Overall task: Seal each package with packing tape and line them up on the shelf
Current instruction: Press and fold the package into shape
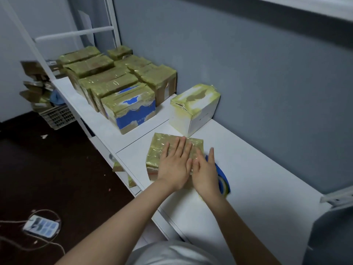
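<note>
A small package [160, 148] wrapped in yellowish tape lies flat on the white shelf top [257, 178]. My left hand [174, 165] presses on its top with straight fingers. My right hand [205, 173] lies flat along the package's right side, fingers straight, partly covering a blue tape roll [223, 178]. Just behind stands a white box [194, 108] with tape across its top. Further left, several taped packages [118, 87] stand in rows, the nearest one blue and white [131, 109].
A grey wall runs along the shelf's far side. A plastic crate [57, 115] with more boxes stands on the dark floor at left. A power strip [41, 226] with cables lies on the floor. A white metal frame [76, 33] rises at the back.
</note>
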